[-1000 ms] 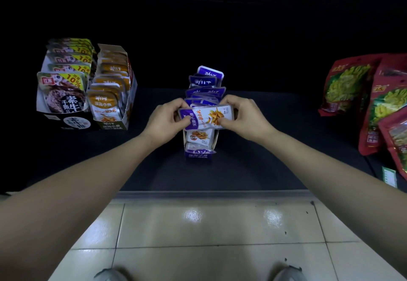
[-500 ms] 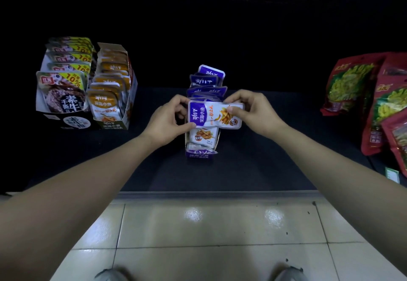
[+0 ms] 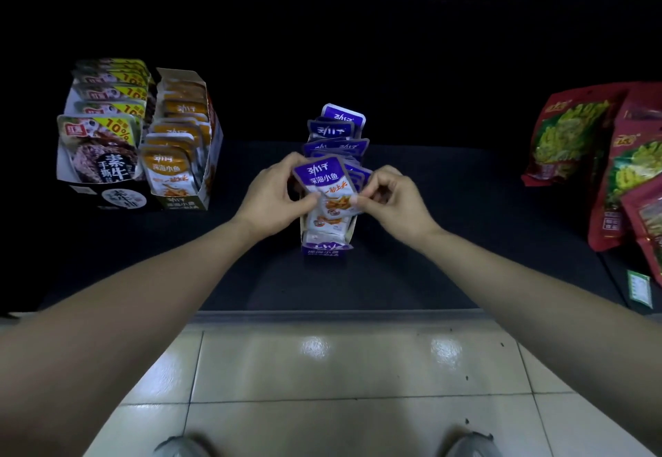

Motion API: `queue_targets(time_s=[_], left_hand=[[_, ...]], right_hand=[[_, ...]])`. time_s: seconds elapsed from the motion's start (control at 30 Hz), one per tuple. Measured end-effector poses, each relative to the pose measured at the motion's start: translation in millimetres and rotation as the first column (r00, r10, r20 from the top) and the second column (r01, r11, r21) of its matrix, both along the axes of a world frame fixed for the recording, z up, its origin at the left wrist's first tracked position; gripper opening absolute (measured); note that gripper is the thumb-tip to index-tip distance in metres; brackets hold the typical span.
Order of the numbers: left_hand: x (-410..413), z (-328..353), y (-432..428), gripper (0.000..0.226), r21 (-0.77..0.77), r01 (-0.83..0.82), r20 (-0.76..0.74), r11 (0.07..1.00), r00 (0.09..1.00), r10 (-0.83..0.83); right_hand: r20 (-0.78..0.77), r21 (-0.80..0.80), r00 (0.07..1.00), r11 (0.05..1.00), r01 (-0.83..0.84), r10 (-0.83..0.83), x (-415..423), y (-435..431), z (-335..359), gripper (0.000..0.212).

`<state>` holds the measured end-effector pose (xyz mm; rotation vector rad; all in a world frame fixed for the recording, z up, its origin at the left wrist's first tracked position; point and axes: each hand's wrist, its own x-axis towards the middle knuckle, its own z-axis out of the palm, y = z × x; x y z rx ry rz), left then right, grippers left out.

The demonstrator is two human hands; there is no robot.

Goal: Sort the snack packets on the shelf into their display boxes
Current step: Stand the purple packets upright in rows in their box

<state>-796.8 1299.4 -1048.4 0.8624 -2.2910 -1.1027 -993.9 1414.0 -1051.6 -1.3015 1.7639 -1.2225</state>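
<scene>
Pinching one purple-and-white foil snack packet (image 3: 325, 184) upright between them, the left hand (image 3: 272, 202) and right hand (image 3: 397, 202) hover over the narrow purple cardboard display box (image 3: 326, 247) mid-shelf (image 3: 465, 241).

The purple packet (image 3: 324, 184) hides several packets behind it in the purple display box (image 3: 326, 248), and the picture's right edge cuts the red bags (image 3: 636, 173).

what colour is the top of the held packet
Purple, on the packet; clearest in the head view.

A purple and white plastic snack packet (image 3: 324, 184) is upright, a bit tilted, in the middle of the frame, just above a narrow purple cardboard display box (image 3: 326, 248) full of more like it.
</scene>
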Motion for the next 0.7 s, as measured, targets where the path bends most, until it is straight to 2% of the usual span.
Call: queue_targets(time_s=[0.1, 0.17, 0.23, 0.3, 0.33, 0.4, 0.47, 0.5, 0.57, 0.63, 0.7], left_hand=[[0.1, 2.2, -0.9, 0.05, -0.051, 0.013, 0.017, 0.999, 1.0, -0.012], [1.5, 2.7, -1.5, 0.045, -0.09, 0.019, 0.027, 0.996, 0.999, -0.017], [3.7, 3.1, 0.0, 0.039, -0.119, 0.041, 0.039, 0.992, 0.999, -0.037], [5.3, 3.9, 3.0, 0.035, -0.161, 0.088, 0.073, 0.983, 0.994, -0.078], [5.7, 3.8, 4.1, 0.036, -0.177, 0.106, 0.086, 0.979, 0.992, -0.092], [5.4, 3.3, 4.4, 0.039, -0.188, 0.12, 0.103, 0.975, 0.989, -0.102], [5.2, 3.7, 4.2, 0.042, -0.199, 0.124, 0.125, 0.972, 0.987, -0.101], [5.5, 3.6, 3.6, 0.042, -0.192, 0.124, 0.13, 0.974, 0.986, -0.1], [7.1, 3.7, 2.9, 0.041, -0.144, 0.112, 0.115, 0.983, 0.989, -0.095], [8.9, 3.2, 1.7, 0.034, -0.096, 0.078, 0.076, 0.992, 0.995, -0.07], [9.8, 2.3, 1.5, 0.027, -0.089, 0.031, 0.05, 0.996, 0.998, -0.026]], right_hand=[[0.028, 0.051, 1.0, 0.999, -0.004, 0.002, 8.7, 0.4, -5.1, 0.02], [0.022, 0.109, 1.0, 0.994, -0.012, 0.009, 7.8, 1.2, -0.2, 0.018], [-0.015, 0.084, 0.999, 0.996, -0.029, 0.031, 2.1, 4.8, 6.3, 0.026], [-0.071, 0.043, 0.983, 0.985, -0.165, 0.168, -4.4, 11.7, 10.6, 0.036], [-0.13, 0.066, 0.952, 0.96, -0.271, 0.278, -5.0, 15.5, 12.2, 0.038], [-0.332, 0.18, 0.823, 0.888, -0.424, 0.46, -1.3, 20.1, 9.8, 0.045], [-0.485, 0.203, 0.717, 0.862, -0.465, 0.501, 2.8, 20.1, 2.8, 0.036], [-0.501, 0.156, 0.727, 0.875, -0.458, 0.47, 4.2, 18.3, -0.2, 0.023], [-0.449, 0.027, 0.833, 0.937, -0.349, 0.323, 4.9, 13.5, -0.1, 0.008], [-0.329, -0.036, 0.932, 0.985, -0.171, 0.15, 2.8, 8.3, 4.4, 0.012], [-0.264, -0.023, 0.963, 0.997, -0.067, 0.059, 3.2, 5.5, 5.0, 0.012]])
